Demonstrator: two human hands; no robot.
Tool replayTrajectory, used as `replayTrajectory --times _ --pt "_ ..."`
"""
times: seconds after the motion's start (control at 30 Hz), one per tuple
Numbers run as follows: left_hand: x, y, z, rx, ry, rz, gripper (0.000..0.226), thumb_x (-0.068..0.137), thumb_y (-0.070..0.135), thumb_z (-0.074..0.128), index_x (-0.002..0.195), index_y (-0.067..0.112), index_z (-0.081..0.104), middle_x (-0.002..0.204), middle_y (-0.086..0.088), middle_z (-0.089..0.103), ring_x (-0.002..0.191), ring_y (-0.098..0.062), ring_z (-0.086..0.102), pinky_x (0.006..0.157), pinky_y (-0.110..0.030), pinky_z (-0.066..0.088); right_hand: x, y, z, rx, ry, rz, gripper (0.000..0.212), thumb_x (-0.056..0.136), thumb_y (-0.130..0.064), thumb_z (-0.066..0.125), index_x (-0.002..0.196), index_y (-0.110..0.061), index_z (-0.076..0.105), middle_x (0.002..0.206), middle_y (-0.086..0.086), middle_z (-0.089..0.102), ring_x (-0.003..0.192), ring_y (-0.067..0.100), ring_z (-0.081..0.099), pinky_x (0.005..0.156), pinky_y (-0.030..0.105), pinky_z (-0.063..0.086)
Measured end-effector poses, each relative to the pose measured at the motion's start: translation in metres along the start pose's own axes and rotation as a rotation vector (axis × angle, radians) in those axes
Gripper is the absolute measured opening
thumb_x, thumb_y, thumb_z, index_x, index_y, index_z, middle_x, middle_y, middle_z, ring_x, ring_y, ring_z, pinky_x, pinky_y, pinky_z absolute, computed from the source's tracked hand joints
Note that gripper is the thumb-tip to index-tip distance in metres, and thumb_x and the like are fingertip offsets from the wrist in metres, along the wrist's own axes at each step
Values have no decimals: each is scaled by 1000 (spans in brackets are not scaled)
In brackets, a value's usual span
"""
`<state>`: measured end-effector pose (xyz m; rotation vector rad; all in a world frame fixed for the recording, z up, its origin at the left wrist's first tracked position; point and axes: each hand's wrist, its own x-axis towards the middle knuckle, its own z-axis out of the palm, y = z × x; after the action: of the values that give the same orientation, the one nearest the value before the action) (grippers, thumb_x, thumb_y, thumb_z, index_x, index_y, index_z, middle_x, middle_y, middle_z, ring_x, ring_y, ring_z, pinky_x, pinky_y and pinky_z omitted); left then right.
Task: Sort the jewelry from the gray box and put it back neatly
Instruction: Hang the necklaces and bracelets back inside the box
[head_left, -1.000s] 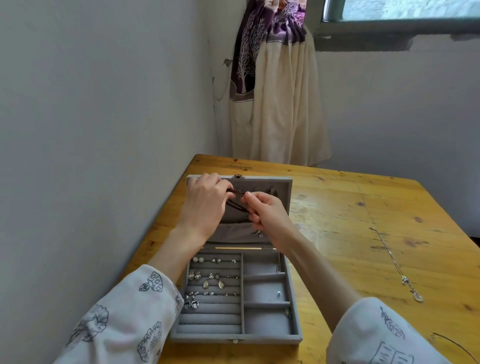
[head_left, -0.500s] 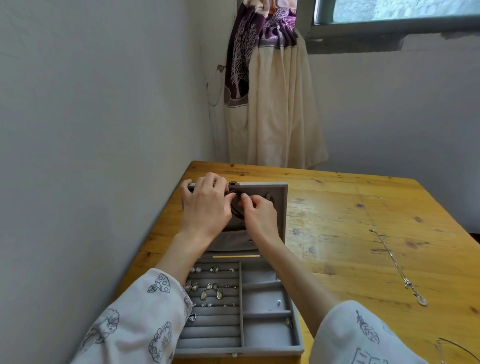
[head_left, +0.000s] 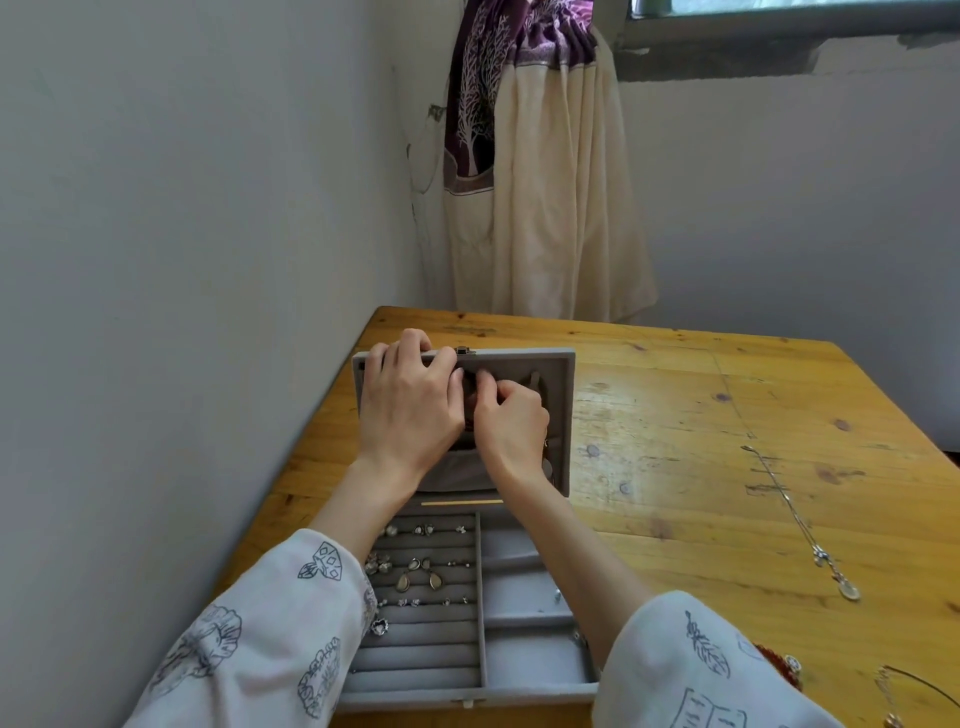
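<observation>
The gray jewelry box (head_left: 535, 667) lies open at the table's near left, its lid (head_left: 558, 415) standing upright. Rings and earrings (head_left: 423, 569) sit in the rolled slots on the tray's left half. My left hand (head_left: 408, 410) has its fingers hooked over the lid's top edge. My right hand (head_left: 511, 426) pinches a dark cord necklace (head_left: 470, 387) against the inside of the lid, close to the left thumb. Most of the necklace is hidden behind both hands.
A silver chain necklace with a pale pendant (head_left: 810, 540) lies stretched on the wooden table (head_left: 675, 467) to the right. A red beaded piece (head_left: 779, 662) and thin wire jewelry (head_left: 914, 680) lie at the near right corner. A wall runs along the left; a curtain (head_left: 540, 171) hangs behind.
Both hands have moved up and closer together on the inside of the lid, taking the dark necklace up with them. The left fingers now hook over the lid's top edge.
</observation>
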<state>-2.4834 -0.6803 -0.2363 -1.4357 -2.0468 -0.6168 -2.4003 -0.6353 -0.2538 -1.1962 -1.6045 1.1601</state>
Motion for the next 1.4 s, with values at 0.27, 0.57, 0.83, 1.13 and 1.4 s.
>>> replayTrajectory --times 0.27,0.57,0.83,1.13,1.4 --pt "0 -7 6 -13 23 -13 12 83 16 60 78 6 60 87 -15 53 78 -29 52 77 -41 42 0 5 4 -223 18 -169 34 94 -38 44 80 -15 64 66 0 60 67 21 59 59 31 40" --pt "-4 -14 6 -91 35 51 13 84 16 61 81 4 58 92 -16 52 83 -30 53 82 -41 42 0 0 4 -323 122 -270 34 96 -35 39 80 -13 60 70 5 63 68 24 59 58 29 34" --pt "-4 -14 3 -152 -5 11 18 84 21 59 81 4 57 95 -16 52 86 -29 51 81 -39 44 -2 -3 2 36 -58 164 43 88 -38 52 49 -20 58 45 -10 53 45 3 45 48 24 31" --pt "-2 -11 6 -167 4 -37 12 79 15 61 82 5 55 94 -15 51 87 -30 51 82 -38 43 -4 -2 -3 251 -146 340 34 82 -38 62 54 -20 63 52 -5 58 48 10 42 49 24 29" --pt "-7 -20 -2 -175 -104 44 14 75 14 65 86 8 58 101 -14 52 93 -32 51 83 -34 40 -16 6 -14 388 -214 454 18 86 -26 62 89 -10 69 81 4 72 35 10 43 33 15 30"
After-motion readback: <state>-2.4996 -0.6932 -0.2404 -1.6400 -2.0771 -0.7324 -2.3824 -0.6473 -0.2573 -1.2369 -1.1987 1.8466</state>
